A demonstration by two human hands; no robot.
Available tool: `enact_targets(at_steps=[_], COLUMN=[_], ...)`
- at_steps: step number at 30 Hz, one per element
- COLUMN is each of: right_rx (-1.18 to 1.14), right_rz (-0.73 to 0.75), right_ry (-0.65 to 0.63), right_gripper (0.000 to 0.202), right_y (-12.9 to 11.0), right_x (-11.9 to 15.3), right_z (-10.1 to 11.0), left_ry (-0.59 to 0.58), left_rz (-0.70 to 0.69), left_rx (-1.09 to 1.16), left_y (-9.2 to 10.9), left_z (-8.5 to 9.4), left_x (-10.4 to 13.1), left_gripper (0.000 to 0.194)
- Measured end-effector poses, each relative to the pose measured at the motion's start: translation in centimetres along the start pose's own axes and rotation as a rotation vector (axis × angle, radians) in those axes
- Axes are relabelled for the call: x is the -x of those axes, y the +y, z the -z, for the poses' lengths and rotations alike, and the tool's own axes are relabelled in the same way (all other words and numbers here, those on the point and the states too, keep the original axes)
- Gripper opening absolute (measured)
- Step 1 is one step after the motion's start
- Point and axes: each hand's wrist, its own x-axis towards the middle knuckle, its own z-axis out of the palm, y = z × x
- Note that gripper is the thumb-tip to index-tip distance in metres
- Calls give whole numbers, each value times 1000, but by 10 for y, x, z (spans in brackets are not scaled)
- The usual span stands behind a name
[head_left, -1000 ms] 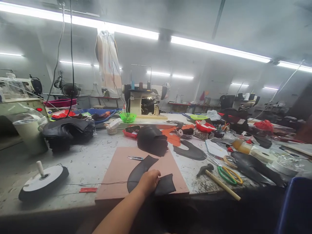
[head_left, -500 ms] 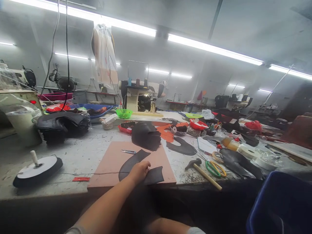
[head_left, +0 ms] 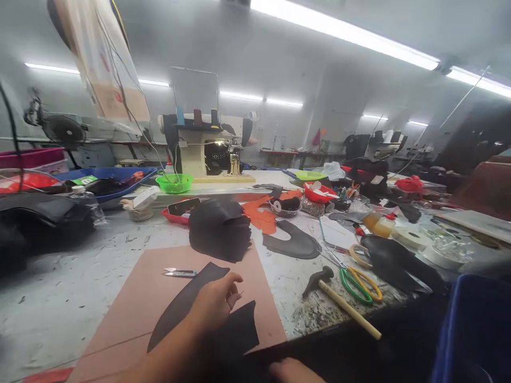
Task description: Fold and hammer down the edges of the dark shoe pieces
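Note:
My left hand (head_left: pixel 217 300) is over a curved black leather piece (head_left: pixel 179 298) on the pink board (head_left: pixel 131 287). Its fingers are curled together, and a tiny thin thing shows at the fingertips, too small to name. At the bottom edge, my right hand (head_left: pixel 295 371) is blurred and mostly cut off below the table edge, its fingers unclear. Small thread snips (head_left: pixel 179 273) lie just left of the leather's upper end. A dark thread crosses the board's lower left. Behind the board sits a stack of black pieces (head_left: pixel 219 229).
A hammer (head_left: pixel 347 306) and green-and-yellow-handled scissors (head_left: pixel 359 284) lie to the right, near the table edge. A blue bin (head_left: pixel 459 319) stands at the lower right. Further back are a green bowl (head_left: pixel 174 183), a red bowl (head_left: pixel 319 192) and a sewing machine (head_left: pixel 194 151).
The view has moved closer and shifted, so the board and black leather look larger and lower. My left hand is raised slightly off the leather, its fingertips now apart from it.

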Motion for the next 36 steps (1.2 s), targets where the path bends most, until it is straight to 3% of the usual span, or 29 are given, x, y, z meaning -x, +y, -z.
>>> enact_targets(at_steps=[3,7,10,17,24,32,36], right_rx=[-53,-79,-33,-39,-3,167,242], right_rz=[28,280,343,369,383,382,340], right_ry=[16,380,582,733,749,609,550], right_gripper=[4,12,16,22,25,24,21], right_y=[16,18,16,21,23,16,13], right_x=[2,-6,-20,-36,-38,-37,-36], right_z=[5,24,38,37,33,39,41], left_ry=[-46,-66,-55,31,91,87,-52], left_rz=[-42,-111,-179,-309,-351,-353,-360], left_rx=[19,7,-6,-17,35,38,28], left_y=[5,0,-7,-15,-14,-12,-17], left_z=[-17,-37,-47,-56,-54,-54,-36], left_x=[-15,-24,-24,-20,-21,-23,-19], left_gripper=[25,27,26,21,19,18,21])
